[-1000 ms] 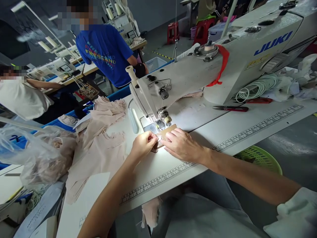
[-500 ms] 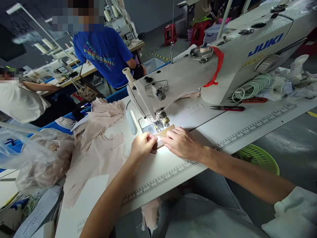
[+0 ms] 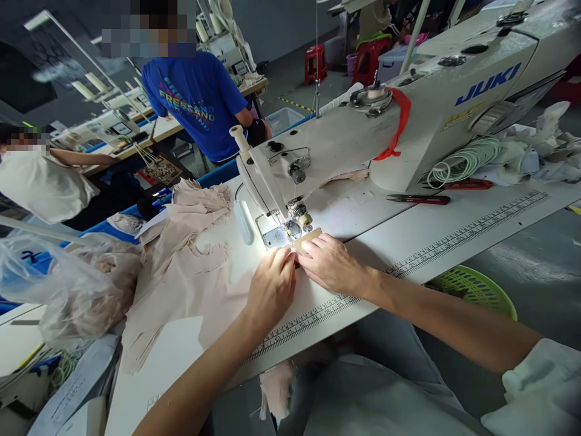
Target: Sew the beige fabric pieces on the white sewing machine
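Observation:
Both hands meet just in front of the lit needle area of a white sewing machine (image 3: 363, 130). My left hand (image 3: 273, 281) has its fingers bent and pressed together on a small piece of fabric, mostly hidden under the fingertips. Right beside it, my right hand (image 3: 327, 261) pinches the same spot, its fingers curled at the edge of a tan strip (image 3: 305, 240) by the presser foot. The metal needle plate (image 3: 275, 237) shows just beyond my left fingertips. Beige fabric pieces (image 3: 181, 272) lie spread on the table to the left.
Dark red thread snips (image 3: 418, 198), a coil of pale cord (image 3: 463, 163) and white scraps (image 3: 540, 148) lie right of the machine. A plastic bag (image 3: 91, 284) bulges at the left. A green basket (image 3: 476, 287) is below the table edge. People sit beyond, one in a blue shirt (image 3: 193, 100).
My left hand has turned and moved right, closer to my right hand, covering the fabric piece that showed between them. My right hand has barely moved. The view has shifted slightly.

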`<act>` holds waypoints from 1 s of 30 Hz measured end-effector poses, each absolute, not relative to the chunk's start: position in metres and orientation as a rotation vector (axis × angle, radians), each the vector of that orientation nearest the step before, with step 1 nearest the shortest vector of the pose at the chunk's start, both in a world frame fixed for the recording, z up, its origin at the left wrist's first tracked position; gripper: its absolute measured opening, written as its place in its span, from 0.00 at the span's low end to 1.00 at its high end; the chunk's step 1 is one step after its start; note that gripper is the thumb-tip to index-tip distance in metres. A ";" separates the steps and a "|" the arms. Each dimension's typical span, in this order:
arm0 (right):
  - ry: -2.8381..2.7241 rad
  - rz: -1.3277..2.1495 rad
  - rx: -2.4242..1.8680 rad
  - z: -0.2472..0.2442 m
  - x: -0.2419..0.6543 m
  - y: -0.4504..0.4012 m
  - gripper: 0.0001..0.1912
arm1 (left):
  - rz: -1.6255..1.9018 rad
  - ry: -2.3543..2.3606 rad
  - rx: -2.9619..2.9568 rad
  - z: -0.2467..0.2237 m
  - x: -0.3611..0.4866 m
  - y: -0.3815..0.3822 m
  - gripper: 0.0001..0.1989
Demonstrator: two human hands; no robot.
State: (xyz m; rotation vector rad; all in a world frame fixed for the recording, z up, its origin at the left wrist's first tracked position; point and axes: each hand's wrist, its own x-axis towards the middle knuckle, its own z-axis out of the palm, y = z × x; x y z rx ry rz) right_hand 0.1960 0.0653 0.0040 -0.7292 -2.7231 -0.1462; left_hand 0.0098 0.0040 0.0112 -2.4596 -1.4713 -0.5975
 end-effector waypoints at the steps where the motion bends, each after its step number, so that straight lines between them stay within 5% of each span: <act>1: -2.725 -0.152 -0.726 0.004 0.196 0.065 0.15 | -0.598 -1.424 -2.468 0.007 0.012 -0.001 0.15; 30: -2.544 0.060 -1.001 -0.001 0.205 0.090 0.15 | -0.556 -1.497 -2.468 -0.015 -0.002 0.040 0.17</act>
